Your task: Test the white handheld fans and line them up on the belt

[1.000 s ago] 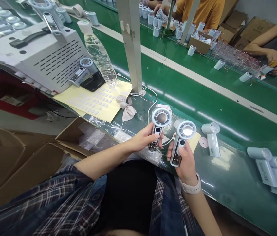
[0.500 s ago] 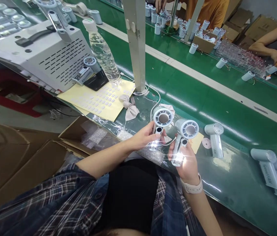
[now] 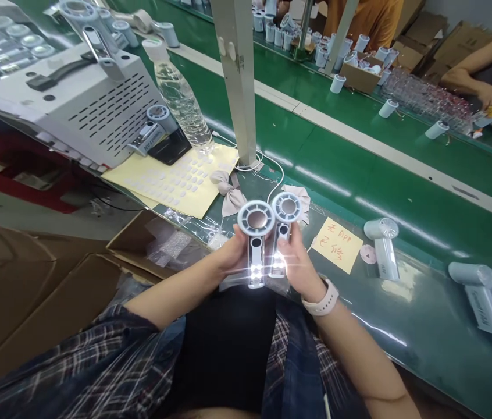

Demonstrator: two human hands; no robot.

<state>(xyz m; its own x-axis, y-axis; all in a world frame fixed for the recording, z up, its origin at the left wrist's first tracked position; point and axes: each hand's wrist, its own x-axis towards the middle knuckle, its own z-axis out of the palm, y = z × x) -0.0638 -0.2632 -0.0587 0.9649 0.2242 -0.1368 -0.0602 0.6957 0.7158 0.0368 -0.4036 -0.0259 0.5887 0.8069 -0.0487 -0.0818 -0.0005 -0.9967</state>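
My left hand (image 3: 234, 254) is wrapped round the handle of a light blue handheld fan (image 3: 256, 220), its round head facing up. Close beside it, my right hand (image 3: 300, 265) grips a second handheld fan (image 3: 288, 207). Bright lights shine on both handles. The two fans are side by side over the near edge of the glass-topped table (image 3: 350, 302). Right of them lies a yellow note (image 3: 337, 244) with red writing, then a round pink tag (image 3: 368, 254) and another fan (image 3: 383, 244). A grey bow (image 3: 228, 193) lies just beyond my left hand.
A metal post (image 3: 239, 87) stands behind the fans. At the left are a water bottle (image 3: 180, 96), a yellow sticker sheet (image 3: 180, 180) and a white vented machine (image 3: 97, 110). More fans (image 3: 481, 297) lie at the right. Across the green belt (image 3: 337, 157), other people's hands handle parts.
Both hands have moved left and brought the fans close together. The fan in my left hand is now the left, nearer one. The yellow note is now uncovered.
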